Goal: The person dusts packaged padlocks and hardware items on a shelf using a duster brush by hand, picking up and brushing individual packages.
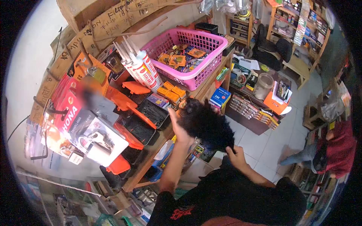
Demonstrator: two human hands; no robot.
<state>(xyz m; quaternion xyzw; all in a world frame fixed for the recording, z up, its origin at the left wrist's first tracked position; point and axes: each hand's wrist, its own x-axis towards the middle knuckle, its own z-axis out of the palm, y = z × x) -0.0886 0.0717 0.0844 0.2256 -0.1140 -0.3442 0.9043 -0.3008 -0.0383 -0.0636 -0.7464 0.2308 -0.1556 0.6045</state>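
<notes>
A black fluffy duster is held in front of my body, over the edge of the wooden bench. My right hand is closed around its lower right end; the handle itself is hidden. Against the left side of the fluff rests my left hand, with its palm turned towards it and the visible fingers stretched out. Some of the left fingertips disappear behind the black fibres. Just beyond the left hand lie small orange boxes and a black bin of screws or nails.
A pink basket of small packets stands on the bench beside silicone sealant tubes. Packaged padlocks hang at left. Jars and boxes crowd a low cabinet. Another person in a red shirt is at right.
</notes>
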